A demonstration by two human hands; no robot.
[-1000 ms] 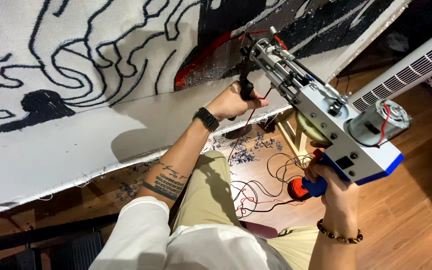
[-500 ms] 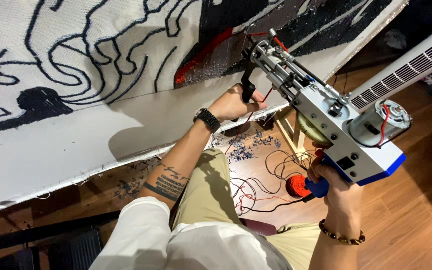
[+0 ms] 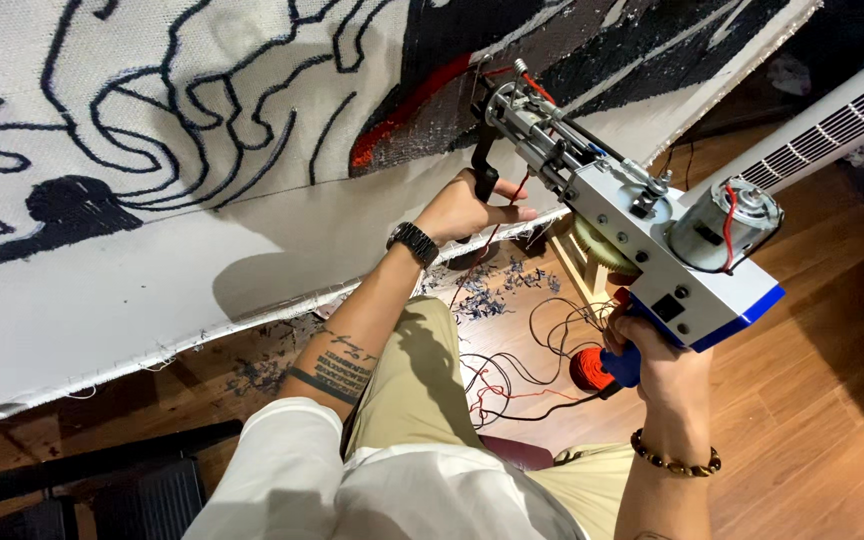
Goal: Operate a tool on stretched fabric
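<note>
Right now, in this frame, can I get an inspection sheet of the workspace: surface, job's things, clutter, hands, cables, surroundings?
Surface: white backing cloth stretched upright, with black line pattern and a red tufted patch.
Job's things: tufting gun, needle end at the cloth; exposed motor at the rear.
Clutter: yarn scraps on the wooden floor; a red yarn ball.
Hands: left hand grips the front black handle; right hand grips the blue rear grip.
Cables: dark cords looped on the floor.
Surroundings: white slatted unit, dark furniture.
</note>
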